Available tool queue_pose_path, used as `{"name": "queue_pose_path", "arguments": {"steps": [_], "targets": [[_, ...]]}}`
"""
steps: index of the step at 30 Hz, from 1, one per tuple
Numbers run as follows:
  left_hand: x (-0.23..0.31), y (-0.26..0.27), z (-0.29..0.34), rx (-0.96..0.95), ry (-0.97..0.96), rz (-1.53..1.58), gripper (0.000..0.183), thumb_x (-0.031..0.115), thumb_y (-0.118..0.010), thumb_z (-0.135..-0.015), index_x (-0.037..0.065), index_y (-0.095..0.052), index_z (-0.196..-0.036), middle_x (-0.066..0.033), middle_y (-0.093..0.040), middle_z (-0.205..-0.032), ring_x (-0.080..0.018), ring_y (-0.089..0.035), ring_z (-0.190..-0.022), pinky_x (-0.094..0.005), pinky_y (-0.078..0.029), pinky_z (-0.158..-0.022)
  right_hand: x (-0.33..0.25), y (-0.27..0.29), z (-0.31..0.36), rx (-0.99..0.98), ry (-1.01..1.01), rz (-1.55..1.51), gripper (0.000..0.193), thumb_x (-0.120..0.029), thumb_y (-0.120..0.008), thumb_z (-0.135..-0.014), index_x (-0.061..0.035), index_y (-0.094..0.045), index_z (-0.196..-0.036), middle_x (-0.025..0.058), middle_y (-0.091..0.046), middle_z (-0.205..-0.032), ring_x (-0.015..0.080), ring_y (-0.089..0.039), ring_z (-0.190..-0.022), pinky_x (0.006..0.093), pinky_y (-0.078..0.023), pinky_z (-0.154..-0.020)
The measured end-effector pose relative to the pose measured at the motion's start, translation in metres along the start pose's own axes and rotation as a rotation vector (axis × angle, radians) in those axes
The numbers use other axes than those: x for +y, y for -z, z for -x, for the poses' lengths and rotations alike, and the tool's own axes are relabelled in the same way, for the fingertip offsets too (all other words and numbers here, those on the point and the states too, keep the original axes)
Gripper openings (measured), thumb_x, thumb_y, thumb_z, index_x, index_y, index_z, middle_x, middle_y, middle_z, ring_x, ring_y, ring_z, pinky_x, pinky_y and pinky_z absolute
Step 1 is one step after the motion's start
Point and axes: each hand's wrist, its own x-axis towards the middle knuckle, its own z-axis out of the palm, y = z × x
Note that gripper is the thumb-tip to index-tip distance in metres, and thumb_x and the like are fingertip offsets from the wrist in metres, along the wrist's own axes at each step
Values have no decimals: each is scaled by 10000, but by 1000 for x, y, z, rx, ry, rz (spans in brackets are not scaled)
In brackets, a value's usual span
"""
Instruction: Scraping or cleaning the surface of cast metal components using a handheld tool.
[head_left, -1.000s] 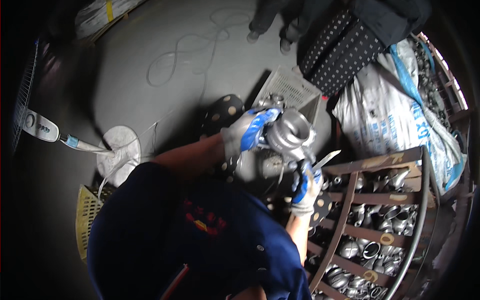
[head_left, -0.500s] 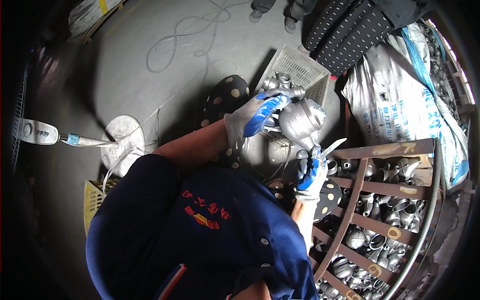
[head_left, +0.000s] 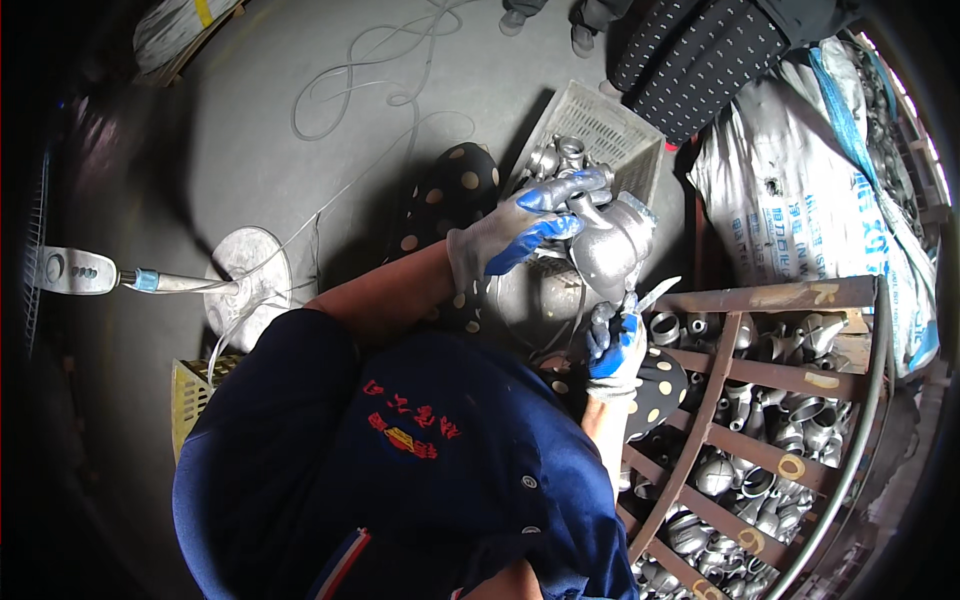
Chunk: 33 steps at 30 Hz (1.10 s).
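A rounded silver-grey metal casting (head_left: 606,250), with a short pipe stub and a wide collar, is held up in front of me. My left hand (head_left: 535,225), in a grey and blue coated glove, grips it by the stub side, fingers closed. At the casting's lower end is my right hand (head_left: 617,345), gloved the same way. Its fingers are closed around a pale, flat, blade-like tool (head_left: 660,292), whose tip sticks out to the right. The tool's grip is hidden in the glove. Behind the casting, similar smaller castings (head_left: 568,152) lie in a plastic crate (head_left: 625,130).
At right, a brown metal rack (head_left: 770,298) has bars over many loose castings (head_left: 713,478). Beyond it stands a white woven sack (head_left: 765,190). A stand fan (head_left: 245,275) and a yellow crate (head_left: 190,400) are at left. Hose (head_left: 350,90) loops over the floor. Another person's legs show at the top.
The casting has turned in my left hand, so its pipe stub now shows on the upper left. My left fingers have shifted along it. My right hand and the tool have moved slightly left.
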Motion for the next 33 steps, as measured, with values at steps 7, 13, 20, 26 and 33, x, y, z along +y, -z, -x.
{"name": "queue_pose_path", "arguments": {"steps": [7,13,20,26,33], "targets": [[3,2,1,-38,-48,-106,521,61,-477,-896,-9,-327,-1390,-118,-435,-1360,-180,-415,-1251,-308,-320,-1056,0,2,8,-45,-103,-61,340,-373,-392,-948,-57,-516,-944,49,-491,-613,83,-353,-394,198,-272,-343],[8,-6,7,23,-7,-39,474,105,-547,-887,-4,-424,-1332,-116,-462,-1332,-188,-427,-1225,-304,-328,-1043,3,-1,5,-151,-113,-382,196,-294,-453,-938,-150,-549,-1032,42,-588,-828,71,-357,-432,184,-292,-355],[22,1,8,-43,-42,-217,478,-2,-578,-851,-31,-441,-1308,-122,-518,-1282,-162,-489,-1179,-287,-374,-1016,-3,9,-6,-336,-300,-713,257,-286,-416,-940,-92,-529,-1067,45,-586,-972,70,-364,-488,206,-307,-393],[6,18,10,-96,152,-103,452,64,-561,-884,-59,-433,-1300,-96,-556,-1210,-142,-529,-1101,-258,-424,-935,-4,14,-3,-244,-329,-624,264,-316,-424,-940,-77,-528,-986,9,-494,-658,65,-296,-401,198,-253,-347],[-29,10,17,-65,266,430,404,114,-567,-895,7,-469,-1273,-67,-574,-1174,-148,-577,-1027,-286,-495,-865,4,9,-2,-271,-527,-632,274,-339,-444,-937,-82,-527,-985,14,-428,-545,83,-303,-359,230,-273,-341]]}}
